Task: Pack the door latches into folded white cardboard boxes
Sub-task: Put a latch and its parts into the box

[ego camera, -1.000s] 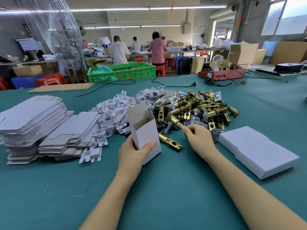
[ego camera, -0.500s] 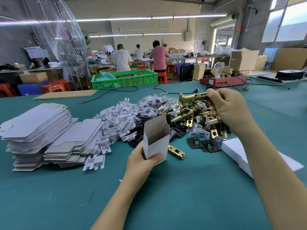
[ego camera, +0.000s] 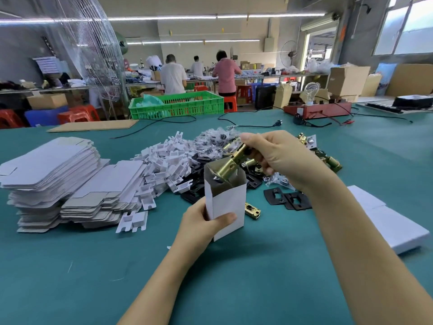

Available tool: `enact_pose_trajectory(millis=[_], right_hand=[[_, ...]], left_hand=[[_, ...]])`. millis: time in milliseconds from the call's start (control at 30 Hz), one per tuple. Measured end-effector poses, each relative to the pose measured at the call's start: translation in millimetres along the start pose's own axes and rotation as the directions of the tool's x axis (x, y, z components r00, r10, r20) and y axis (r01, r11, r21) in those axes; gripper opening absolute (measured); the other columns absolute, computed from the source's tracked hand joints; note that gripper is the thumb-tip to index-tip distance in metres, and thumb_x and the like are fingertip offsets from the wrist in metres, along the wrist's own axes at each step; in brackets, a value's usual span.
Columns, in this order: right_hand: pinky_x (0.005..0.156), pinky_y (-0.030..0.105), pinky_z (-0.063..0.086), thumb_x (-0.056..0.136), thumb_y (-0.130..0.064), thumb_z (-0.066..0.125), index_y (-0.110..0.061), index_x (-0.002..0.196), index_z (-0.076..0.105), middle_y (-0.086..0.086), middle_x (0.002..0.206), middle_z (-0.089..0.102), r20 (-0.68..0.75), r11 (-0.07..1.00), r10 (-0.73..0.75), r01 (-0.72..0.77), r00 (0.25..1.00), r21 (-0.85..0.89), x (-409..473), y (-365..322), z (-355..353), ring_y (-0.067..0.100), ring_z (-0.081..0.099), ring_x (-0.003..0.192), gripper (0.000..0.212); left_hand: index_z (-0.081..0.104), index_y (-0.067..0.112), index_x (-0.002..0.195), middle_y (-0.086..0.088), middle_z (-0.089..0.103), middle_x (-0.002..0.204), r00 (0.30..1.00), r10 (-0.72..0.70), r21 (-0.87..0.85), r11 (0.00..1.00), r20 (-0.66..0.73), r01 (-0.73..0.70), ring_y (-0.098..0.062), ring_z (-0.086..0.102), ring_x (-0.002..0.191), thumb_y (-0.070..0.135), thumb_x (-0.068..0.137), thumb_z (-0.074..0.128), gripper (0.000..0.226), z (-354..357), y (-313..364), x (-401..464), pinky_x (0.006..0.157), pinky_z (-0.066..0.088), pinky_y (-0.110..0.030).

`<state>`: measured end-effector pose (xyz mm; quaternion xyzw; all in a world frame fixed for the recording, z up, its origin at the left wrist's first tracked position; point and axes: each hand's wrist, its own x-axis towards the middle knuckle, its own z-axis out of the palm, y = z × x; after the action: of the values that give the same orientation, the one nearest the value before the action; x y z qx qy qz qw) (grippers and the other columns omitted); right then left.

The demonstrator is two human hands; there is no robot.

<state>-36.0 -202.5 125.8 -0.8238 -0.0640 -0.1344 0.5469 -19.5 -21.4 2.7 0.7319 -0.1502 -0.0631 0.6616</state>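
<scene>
Brass door latch (ego camera: pixel 234 163) pinched by right hand (ego camera: pixel 278 160) | white box (ego camera: pixel 226 202) gripped upright by left hand (ego camera: pixel 201 224) | latch to be aligned with the mouth, lowered straight.

Teal table (ego camera: pixel 70 277) under box blanks (ego camera: pixel 46 165)

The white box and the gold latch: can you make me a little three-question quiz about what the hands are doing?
1. True or false: the left hand holds the open white box upright.
2. Which hand holds the brass door latch? A) left B) right C) neither
3. Fill in: the latch's lower end points into the box's open ____.

Key:
1. True.
2. B, the right hand grips it, tilted over the box.
3. Top. A second brass latch lies on the green table beside the box.
</scene>
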Motion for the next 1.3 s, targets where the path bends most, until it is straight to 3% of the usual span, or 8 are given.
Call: enact_pose_trajectory(millis=[100,267,400,567,767,1000,1133,1300], right_hand=[[0.04,0.015,0.035,0.093,-0.043,0.054,-0.019,0.063,0.073,-0.012,0.05,0.05,-0.006,0.999,0.043,-0.043,0.999,0.031,-0.1,4.7,-5.6,0.004,0.04,0.044,0.043],[0.048,0.023,0.038,0.093,-0.049,0.052,0.016,0.091,0.057,0.011,0.07,0.043,-0.049,0.99,0.0,-0.007,0.999,-0.142,0.6,5.3,-9.1,0.02,0.037,0.058,0.065],[0.057,0.029,0.031,0.093,-0.051,0.051,0.014,0.082,0.055,0.012,0.065,0.041,-0.047,0.949,-0.082,0.063,0.996,-0.31,-0.8,0.8,-5.7,0.019,0.035,0.055,0.066],[0.052,0.033,0.025,0.095,-0.046,0.049,-0.007,0.068,0.044,0.009,0.062,0.04,-0.068,0.801,-0.22,0.14,0.973,-0.582,-2.8,-8.5,6.4,0.017,0.033,0.053,0.048],[0.05,0.035,0.019,0.095,-0.044,0.05,-0.011,0.061,0.03,0.005,0.056,0.027,0.082,0.64,-0.233,0.216,0.969,-0.737,-5.8,-18.0,15.8,0.019,0.024,0.051,0.051],[0.052,0.032,0.022,0.087,-0.039,0.062,-0.011,0.054,0.031,0.005,0.052,0.024,0.174,0.633,-0.083,0.187,0.981,-0.752,-4.9,-14.1,15.2,0.019,0.023,0.051,0.053],[0.054,0.033,0.027,0.083,-0.039,0.065,-0.008,0.057,0.039,0.006,0.053,0.03,0.177,0.618,-0.091,0.195,0.98,-0.762,-4.5,-13.5,17.9,0.021,0.03,0.054,0.049],[0.052,0.033,0.027,0.081,-0.038,0.066,-0.011,0.051,0.031,0.004,0.049,0.024,0.125,0.614,-0.081,0.149,0.989,-0.775,-4.2,-12.4,18.7,0.02,0.026,0.05,0.054]], left_hand=[[0.07,0.033,0.1,0.013,0.075,0.096,1.0,-0.004,0.0,1.0,0.008,0.004,-0.009,0.07,0.089,0.032,0.064,0.078,0.037,-0.1,0.6,-0.8,0.073,0.054,-0.027],[0.07,0.032,0.102,0.01,0.075,0.099,1.0,0.007,-0.012,1.0,0.027,-0.007,-0.012,0.07,0.094,0.028,0.066,0.078,0.037,-0.2,0.1,-1.9,0.077,0.056,-0.026],[0.07,0.031,0.102,0.01,0.075,0.099,1.0,0.005,-0.011,1.0,0.012,-0.005,-0.01,0.071,0.092,0.028,0.065,0.079,0.038,0.6,0.0,-2.4,0.073,0.054,-0.023],[0.07,0.029,0.103,0.01,0.075,0.099,1.0,-0.002,0.004,1.0,-0.006,0.002,-0.012,0.07,0.094,0.029,0.063,0.079,0.041,2.0,-0.5,-2.0,0.082,0.057,-0.031],[0.069,0.029,0.1,0.008,0.074,0.098,0.999,-0.01,0.033,0.999,-0.031,0.011,-0.017,0.069,0.095,0.032,0.062,0.079,0.039,3.6,0.0,-2.3,0.086,0.057,-0.041],[0.069,0.028,0.105,0.008,0.075,0.1,1.0,0.001,0.031,1.0,-0.024,0.0,-0.017,0.069,0.097,0.031,0.063,0.077,0.042,5.0,2.8,-3.9,0.089,0.057,-0.04],[0.069,0.028,0.103,0.007,0.075,0.099,1.0,0.0,0.034,0.999,-0.031,0.001,-0.018,0.069,0.097,0.031,0.063,0.077,0.04,5.3,3.1,-4.8,0.089,0.056,-0.041],[0.069,0.029,0.104,0.008,0.075,0.099,0.999,0.001,0.049,0.999,-0.036,0.001,-0.018,0.068,0.098,0.032,0.064,0.076,0.04,5.9,4.8,-5.1,0.091,0.056,-0.043]])
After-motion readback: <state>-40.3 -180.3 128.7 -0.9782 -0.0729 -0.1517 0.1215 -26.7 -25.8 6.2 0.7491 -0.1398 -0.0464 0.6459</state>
